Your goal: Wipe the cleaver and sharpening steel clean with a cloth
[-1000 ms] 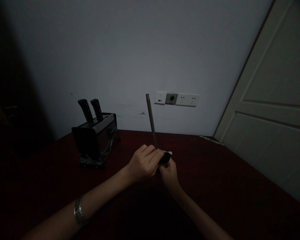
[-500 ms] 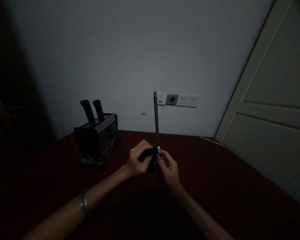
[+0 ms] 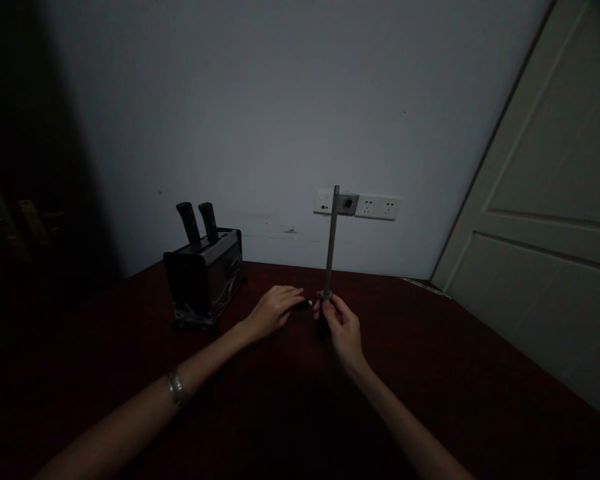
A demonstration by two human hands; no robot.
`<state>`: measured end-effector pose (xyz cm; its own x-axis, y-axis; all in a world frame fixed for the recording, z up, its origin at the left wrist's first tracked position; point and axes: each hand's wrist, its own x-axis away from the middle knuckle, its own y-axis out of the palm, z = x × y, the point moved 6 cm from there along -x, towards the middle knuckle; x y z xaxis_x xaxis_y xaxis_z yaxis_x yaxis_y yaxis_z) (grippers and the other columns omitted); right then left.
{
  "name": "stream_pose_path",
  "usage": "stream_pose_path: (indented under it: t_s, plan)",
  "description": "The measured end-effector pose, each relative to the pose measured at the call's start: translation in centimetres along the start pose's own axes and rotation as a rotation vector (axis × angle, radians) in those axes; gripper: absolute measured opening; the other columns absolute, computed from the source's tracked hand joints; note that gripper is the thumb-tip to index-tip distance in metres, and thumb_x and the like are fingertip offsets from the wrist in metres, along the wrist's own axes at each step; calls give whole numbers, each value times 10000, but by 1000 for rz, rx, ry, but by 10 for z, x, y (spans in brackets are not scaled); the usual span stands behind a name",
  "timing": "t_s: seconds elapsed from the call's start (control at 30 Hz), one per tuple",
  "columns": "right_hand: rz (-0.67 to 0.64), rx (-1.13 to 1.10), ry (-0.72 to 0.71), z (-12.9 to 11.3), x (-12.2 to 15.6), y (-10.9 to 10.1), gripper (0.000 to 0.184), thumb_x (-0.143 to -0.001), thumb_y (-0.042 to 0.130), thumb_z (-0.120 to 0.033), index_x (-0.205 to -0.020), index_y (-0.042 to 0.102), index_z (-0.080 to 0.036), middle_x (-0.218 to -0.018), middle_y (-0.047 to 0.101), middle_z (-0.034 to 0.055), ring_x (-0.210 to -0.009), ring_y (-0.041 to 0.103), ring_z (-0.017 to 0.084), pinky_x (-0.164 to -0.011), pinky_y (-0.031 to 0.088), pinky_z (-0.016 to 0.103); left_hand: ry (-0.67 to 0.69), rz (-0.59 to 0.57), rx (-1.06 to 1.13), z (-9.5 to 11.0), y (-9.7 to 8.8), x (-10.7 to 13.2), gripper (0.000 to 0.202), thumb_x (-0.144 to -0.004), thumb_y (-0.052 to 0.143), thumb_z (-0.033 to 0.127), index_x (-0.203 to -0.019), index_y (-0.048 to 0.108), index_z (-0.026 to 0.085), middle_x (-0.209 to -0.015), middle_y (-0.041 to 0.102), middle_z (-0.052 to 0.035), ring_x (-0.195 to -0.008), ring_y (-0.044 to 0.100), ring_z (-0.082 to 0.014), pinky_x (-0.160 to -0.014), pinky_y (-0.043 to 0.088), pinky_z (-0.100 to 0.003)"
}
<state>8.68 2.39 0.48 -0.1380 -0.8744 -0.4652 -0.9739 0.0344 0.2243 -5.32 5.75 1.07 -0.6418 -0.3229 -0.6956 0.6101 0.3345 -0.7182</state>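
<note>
At the centre, my right hand [image 3: 344, 330] is closed round the dark handle of a sharpening steel [image 3: 332, 247]. The long grey rod stands nearly upright, its top leaning slightly right. Just to the left is my left hand [image 3: 274, 308], its fingers over a black-handled thing [image 3: 300, 305] with a small pale tip. Most of that thing is hidden under the fingers, and I cannot make out a blade. A narrow gap shows between the pale tip and my right fingers.
A dark knife block [image 3: 205, 273] with two black knife handles [image 3: 198, 223] stands on the reddish-brown table [image 3: 410, 360] at left. Behind are a pale wall and wall sockets [image 3: 377, 207]. A panelled door [image 3: 540, 260] is at right. The light is dim.
The black-handled thing in my left hand has come away from the rod, and its end now shows less. The steel has tipped from a slight left lean to a slight right lean.
</note>
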Motion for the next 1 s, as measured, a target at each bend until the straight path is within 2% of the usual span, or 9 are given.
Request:
stream_pose_path:
  t_s: [0.1, 0.2, 0.37, 0.5, 0.57, 0.7, 0.83, 0.9, 1.0]
  plan:
    - [2, -40, 0, -1, 1, 1, 264, -743, 609, -375, -892, 609, -157, -677, 579, -1, -580, 510, 110, -555, 421, 236, 53, -259, 3, 15, 27, 23, 484, -698, 457, -24, -1134, 545, 168, -1279, 495, -117, -1193, 429, -211, -957, 375, -414]
    - [-2, -60, 1, 0, 2, 3, 247, -761, 597, -365, -902, 614, -164, -691, 579, -3, -582, 509, 102, -539, 413, 224, 60, -421, 82, 29, 39, 41, 489, -715, 455, -2, -1164, 531, 178, -1299, 479, -107, -1227, 400, -202, -997, 347, -387]
    - [-7, -80, -4, -3, 4, 5, 261, -752, 611, -371, -901, 623, -156, -705, 596, 4, -571, 522, 98, -532, 412, 219, -83, -496, 242, 40, 36, 54, 548, -720, 525, 97, -1249, 454, 221, -1258, 525, -67, -1195, 447, -204, -999, 361, -371]
    - [-22, -68, 26, -10, 5, 8, 311, -724, 634, -397, -901, 631, -142, -699, 623, 23, -547, 551, 114, -488, 428, 223, -103, -545, 334, 49, 27, 54, 718, -701, 652, 345, -1332, 341, 203, -1401, 336, -121, -1292, 294, -273, -1037, 293, -448]
    - [-36, -42, 37, -17, 5, 10, 320, -714, 639, -409, -882, 641, -138, -681, 638, 30, -539, 573, 126, -491, 449, 235, -140, -458, 337, 49, 15, 48, 692, -750, 607, 375, -1343, 313, 172, -1430, 261, -152, -1315, 239, -268, -1038, 288, -455]
    - [-56, 16, 18, -36, 4, 15, 309, -706, 640, -423, -820, 651, -137, -674, 673, 51, -555, 628, 163, -553, 490, 274, -162, -56, 184, 49, -34, 30, 492, -820, 497, 195, -1294, 367, 168, -1386, 337, -159, -1290, 299, -232, -1013, 331, -462]
    - [-90, 25, -6, -58, 8, 29, 291, -707, 636, -428, -776, 662, -146, -710, 699, 66, -636, 659, 201, -607, 513, 306, 208, 189, -109, 80, -84, 18, 433, -783, 491, 95, -1212, 447, 139, -1253, 487, -155, -1220, 385, -242, -940, 414, -451]
    - [-110, 19, -16, -68, 12, 39, 268, -712, 636, -414, -754, 670, -151, -728, 707, 67, -675, 661, 202, -634, 517, 305, 394, 239, -260, 98, -100, 17, 384, -788, 508, 112, -1171, 491, 130, -1168, 552, -141, -1176, 424, -241, -903, 450, -407]
    - [-142, -6, -13, -80, 19, 56, 245, -714, 640, -391, -773, 678, -157, -745, 714, 67, -690, 660, 194, -645, 524, 300, 540, 277, -425, 115, -117, 16, 308, -799, 537, 161, -1106, 560, 152, -1070, 605, -97, -1116, 466, -216, -894, 459, -345]
